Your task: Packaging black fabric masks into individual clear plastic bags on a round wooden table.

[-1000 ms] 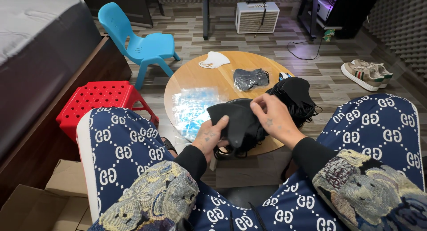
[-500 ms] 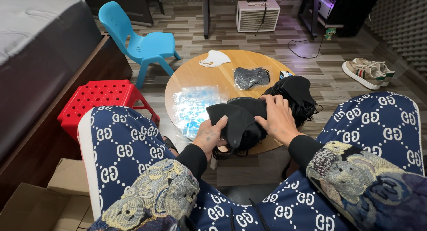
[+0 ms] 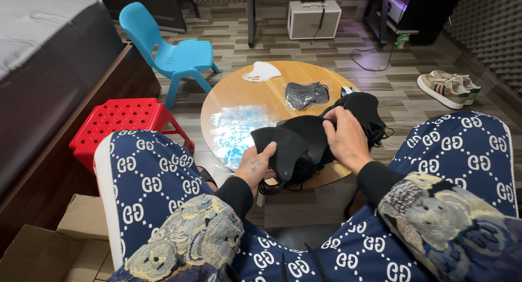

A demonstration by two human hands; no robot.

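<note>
While my left hand (image 3: 255,168) pinches the black masks (image 3: 296,146), my right hand (image 3: 343,138) fingers, curled closed, should peel one gently.

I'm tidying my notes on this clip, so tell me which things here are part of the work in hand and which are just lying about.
In hand:
left hand and right hand, both on the black masks
round table under them

Lying about:
white mask
bagged dark mask
clear wrappers
blue chair
red stool
shoes
cardboard box
</note>
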